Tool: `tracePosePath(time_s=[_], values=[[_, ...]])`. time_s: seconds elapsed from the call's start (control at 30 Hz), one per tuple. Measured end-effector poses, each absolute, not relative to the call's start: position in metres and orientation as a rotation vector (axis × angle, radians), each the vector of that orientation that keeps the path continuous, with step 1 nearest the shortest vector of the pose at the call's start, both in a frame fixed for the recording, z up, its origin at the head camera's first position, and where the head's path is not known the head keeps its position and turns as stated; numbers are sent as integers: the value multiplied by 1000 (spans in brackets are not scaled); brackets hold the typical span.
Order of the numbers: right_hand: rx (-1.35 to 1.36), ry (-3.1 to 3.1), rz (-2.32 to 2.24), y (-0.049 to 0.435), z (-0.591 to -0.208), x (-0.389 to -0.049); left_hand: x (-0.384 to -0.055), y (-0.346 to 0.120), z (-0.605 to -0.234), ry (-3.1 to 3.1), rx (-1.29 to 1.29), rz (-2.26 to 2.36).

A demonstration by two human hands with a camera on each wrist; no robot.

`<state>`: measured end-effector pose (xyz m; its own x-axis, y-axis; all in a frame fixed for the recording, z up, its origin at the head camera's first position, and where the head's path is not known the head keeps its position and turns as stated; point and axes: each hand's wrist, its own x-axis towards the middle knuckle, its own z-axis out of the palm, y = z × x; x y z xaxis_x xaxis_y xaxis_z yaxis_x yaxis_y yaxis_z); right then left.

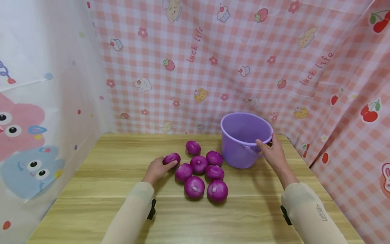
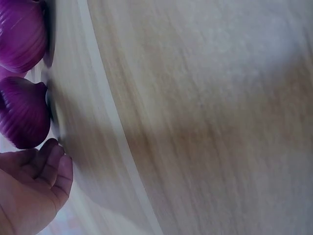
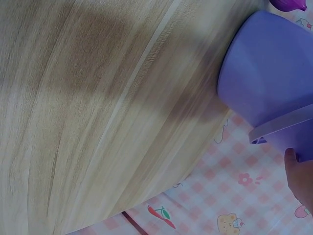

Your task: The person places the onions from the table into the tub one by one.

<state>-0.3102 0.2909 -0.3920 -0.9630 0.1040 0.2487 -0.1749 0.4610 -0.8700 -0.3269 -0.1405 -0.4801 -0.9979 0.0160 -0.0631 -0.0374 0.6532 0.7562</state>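
Observation:
My left hand (image 1: 156,169) holds a purple onion (image 1: 172,158) at the left of a cluster, its thumb across the near side. In the left wrist view the fingers of that hand (image 2: 36,183) are bent, close beside an onion (image 2: 23,113). My right hand (image 1: 275,154) grips the right rim of an upright purple bucket (image 1: 236,152), thumb over the edge. In the right wrist view only part of that hand (image 3: 300,178) shows, near the handle (image 3: 283,121). The bucket's bottom inside is hidden.
Several more purple onions (image 1: 194,187) lie close together on the wooden table (image 1: 100,189), left of the bucket. A pink checked cloth (image 1: 182,78) hangs behind the table and along its right. Another printed cloth (image 1: 61,112) hangs at the left.

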Motion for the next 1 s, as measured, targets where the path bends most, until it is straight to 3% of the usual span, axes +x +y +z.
tracePosePath(time_s=[1.0], values=[[71,-2460,1459,289,-388,-306,-328,-143,-452,2871,-51,1343]])
